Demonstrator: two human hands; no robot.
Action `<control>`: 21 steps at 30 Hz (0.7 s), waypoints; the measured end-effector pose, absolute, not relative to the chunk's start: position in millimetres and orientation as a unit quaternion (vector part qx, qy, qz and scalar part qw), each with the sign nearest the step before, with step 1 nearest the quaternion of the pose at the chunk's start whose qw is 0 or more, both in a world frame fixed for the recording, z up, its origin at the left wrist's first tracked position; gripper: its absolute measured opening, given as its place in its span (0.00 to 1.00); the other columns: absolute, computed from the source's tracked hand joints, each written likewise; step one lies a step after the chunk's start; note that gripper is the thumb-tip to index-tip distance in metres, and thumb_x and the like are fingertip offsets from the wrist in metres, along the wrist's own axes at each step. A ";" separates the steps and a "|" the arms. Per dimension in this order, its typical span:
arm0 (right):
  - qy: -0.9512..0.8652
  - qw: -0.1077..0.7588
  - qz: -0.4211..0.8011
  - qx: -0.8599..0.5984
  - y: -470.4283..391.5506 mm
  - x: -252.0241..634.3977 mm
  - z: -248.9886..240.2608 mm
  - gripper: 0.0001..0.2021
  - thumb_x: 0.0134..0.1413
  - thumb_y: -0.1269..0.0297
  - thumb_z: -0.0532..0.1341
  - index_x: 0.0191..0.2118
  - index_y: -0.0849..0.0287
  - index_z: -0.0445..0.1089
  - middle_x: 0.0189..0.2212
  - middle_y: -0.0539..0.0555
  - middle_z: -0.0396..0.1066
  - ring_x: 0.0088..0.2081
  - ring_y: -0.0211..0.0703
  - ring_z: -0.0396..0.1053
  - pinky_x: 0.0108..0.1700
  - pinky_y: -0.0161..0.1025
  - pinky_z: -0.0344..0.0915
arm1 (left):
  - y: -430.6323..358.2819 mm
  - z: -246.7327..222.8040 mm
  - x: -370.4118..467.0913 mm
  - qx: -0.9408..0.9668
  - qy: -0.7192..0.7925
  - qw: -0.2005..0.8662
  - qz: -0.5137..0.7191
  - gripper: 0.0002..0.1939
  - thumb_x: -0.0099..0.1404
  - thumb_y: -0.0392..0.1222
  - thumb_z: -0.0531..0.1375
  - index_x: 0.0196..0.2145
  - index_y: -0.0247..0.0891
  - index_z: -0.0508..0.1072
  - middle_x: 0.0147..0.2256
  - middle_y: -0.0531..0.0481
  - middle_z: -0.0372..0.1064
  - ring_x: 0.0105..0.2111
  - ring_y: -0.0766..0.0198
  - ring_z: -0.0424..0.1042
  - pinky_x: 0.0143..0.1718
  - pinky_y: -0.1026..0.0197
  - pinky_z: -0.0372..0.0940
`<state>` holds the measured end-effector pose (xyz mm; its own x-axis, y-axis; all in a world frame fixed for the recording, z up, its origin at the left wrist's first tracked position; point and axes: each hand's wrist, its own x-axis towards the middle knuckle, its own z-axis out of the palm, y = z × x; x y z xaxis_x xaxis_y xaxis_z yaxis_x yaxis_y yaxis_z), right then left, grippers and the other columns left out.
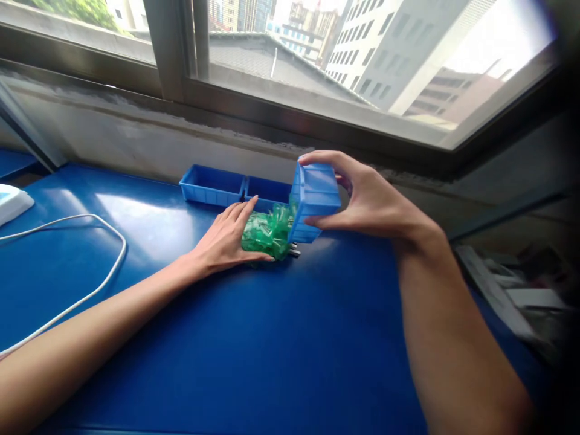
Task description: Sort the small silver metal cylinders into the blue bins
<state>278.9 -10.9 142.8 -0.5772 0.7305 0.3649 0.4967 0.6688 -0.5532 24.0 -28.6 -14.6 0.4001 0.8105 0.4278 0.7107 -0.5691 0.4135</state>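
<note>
My right hand (374, 196) grips a small blue plastic bin (317, 196), thumb on the near side and fingers over the top. The bin is tipped on its side, its mouth facing left. At that mouth lies a heap of translucent green plastic pieces (267, 232) on the blue table (272, 344). Cupped against the left side of the heap is my left hand (229, 238), fingers stretched and thumb apart. A few small silvery rod-like bits (294, 249) show under the bin's lower edge. The inside of the tipped bin is hidden.
Two blue bins, a left one (212, 196) and one partly covered (267, 192), stand in a row near the wall below the window. A white cable (115, 266) curves across the table's left side towards a white device (13, 202).
</note>
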 end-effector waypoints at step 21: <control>-0.790 0.399 0.139 -0.444 3.2 352.7 105.1 0.38 0.39 0.56 0.75 0.61 0.43 0.72 0.62 0.54 0.63 0.63 0.63 0.65 0.63 0.56 0.68 | -32.8 33.3 50.7 0.869 0.365 -0.035 0.333 0.20 0.72 0.54 0.58 0.49 0.38 0.82 0.57 0.40 0.74 0.60 0.47 0.69 0.62 0.44 0.66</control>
